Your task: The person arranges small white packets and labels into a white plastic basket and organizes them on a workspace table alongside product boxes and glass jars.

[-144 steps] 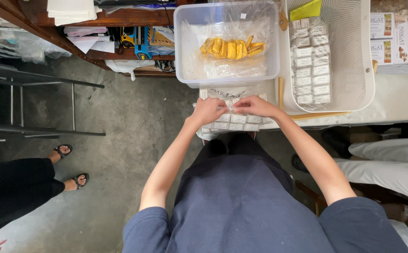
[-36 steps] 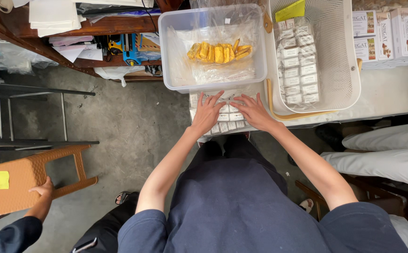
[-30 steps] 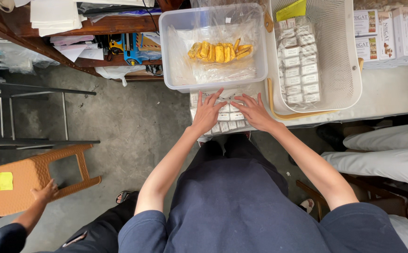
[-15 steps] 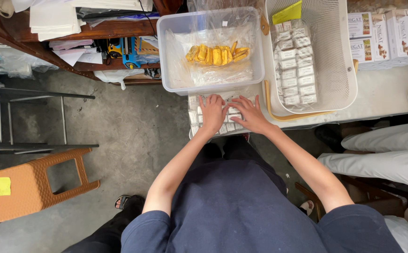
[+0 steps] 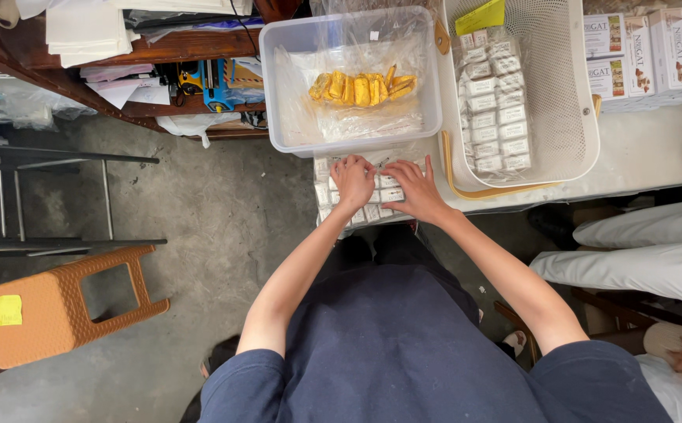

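Small white wrapped packets, laid in rows inside a clear plastic bag, at the near edge of a pale table, centre of the head view. Probably light and a little slippery in their wrappers, the bag film soft and crinkly; best taken by the short ends of a packet or by the loose bag edge, as a judgement only.

Left hand palm down on the rows, fingers bent, tips pressing the packets at the far edge; not clearly pinching anything. Right hand just beside it at 3 o'clock, fingers spread and flat on the packets, open, nothing gripped. Hands near each other, almost touching at the fingertips.

At 12 o'clock from the hands, touching the bag's far edge: clear plastic tub lined with film, holding a small heap of yellow wrapped sweets. At 1 to 2 o'clock: white mesh basket with stacked rows of more white packets and a yellow note at its top. Farther at 2 o'clock: white printed cartons in a row.

At 8 o'clock, on the concrete floor, well apart: orange woven stool with a yellow sticky note. At 4 o'clock: another person's pale trousers.
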